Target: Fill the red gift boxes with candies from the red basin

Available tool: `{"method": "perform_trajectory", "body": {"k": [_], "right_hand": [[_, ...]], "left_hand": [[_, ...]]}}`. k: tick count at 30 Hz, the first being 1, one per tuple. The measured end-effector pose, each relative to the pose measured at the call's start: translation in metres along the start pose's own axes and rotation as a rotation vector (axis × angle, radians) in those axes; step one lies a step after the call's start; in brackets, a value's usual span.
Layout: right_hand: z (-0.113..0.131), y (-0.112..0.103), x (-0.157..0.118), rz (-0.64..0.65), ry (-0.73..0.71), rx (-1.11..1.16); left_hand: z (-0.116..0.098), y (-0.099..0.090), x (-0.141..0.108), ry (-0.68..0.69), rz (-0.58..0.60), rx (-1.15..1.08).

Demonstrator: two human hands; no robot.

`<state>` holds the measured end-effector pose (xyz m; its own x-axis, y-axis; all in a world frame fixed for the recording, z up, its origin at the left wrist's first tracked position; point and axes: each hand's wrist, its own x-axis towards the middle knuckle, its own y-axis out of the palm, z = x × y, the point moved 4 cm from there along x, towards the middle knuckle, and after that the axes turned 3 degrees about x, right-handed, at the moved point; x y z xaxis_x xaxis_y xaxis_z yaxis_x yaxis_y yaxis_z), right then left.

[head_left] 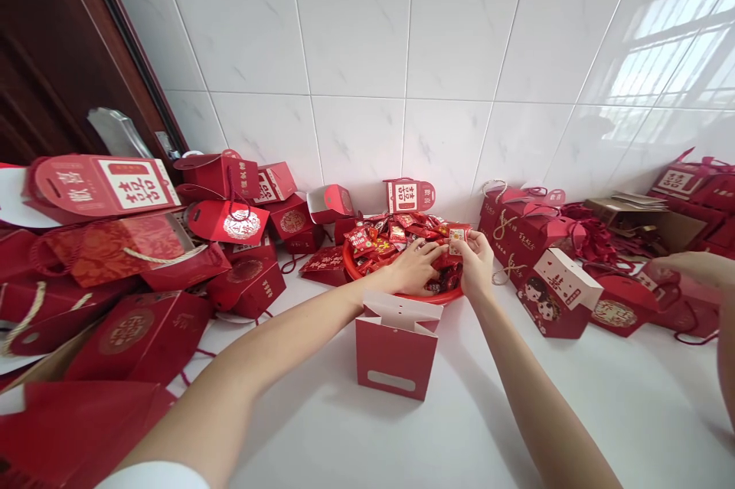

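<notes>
A red basin [356, 268] full of wrapped sweets [382, 246] stands against the tiled wall. My left hand [414, 268] reaches over its front rim, fingers spread and lying on the sweets. At the basin's right side, my right hand [475, 259] pinches a small wrapped candy [458, 235] with a pale printed face between thumb and fingers. Directly before the basin, an upright red gift box [395, 355] has its white-lined top open; its inside contents are hidden from this angle.
Many red gift boxes [138, 336] are piled at the left. More boxes, one with cartoon figures [540, 305], line the right side. Another person's hand [697, 268] reaches in at the far right. An open cardboard carton [681, 231] sits behind it, by the wall [356, 22].
</notes>
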<state>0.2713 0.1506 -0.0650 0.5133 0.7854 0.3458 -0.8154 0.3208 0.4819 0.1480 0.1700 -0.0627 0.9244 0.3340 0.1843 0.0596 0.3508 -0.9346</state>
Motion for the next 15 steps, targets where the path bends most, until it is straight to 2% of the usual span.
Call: {"method": "perform_trajectory", "body": {"k": [3,5,12,15], "right_hand": [[0.000,0.000,0.000,-0.002,0.014,-0.001],[0.001,0.000,0.000,-0.003,0.003,-0.005],[0.001,0.000,0.000,-0.018,0.014,0.009],[0.002,0.000,0.000,-0.022,0.008,0.011]], "left_hand": [[0.001,0.003,0.001,-0.007,0.089,0.001],[0.002,0.003,0.001,-0.016,0.094,-0.022],[0.004,-0.004,-0.001,-0.071,0.008,-0.171],[0.011,-0.009,-0.005,-0.153,-0.090,-0.281]]}}
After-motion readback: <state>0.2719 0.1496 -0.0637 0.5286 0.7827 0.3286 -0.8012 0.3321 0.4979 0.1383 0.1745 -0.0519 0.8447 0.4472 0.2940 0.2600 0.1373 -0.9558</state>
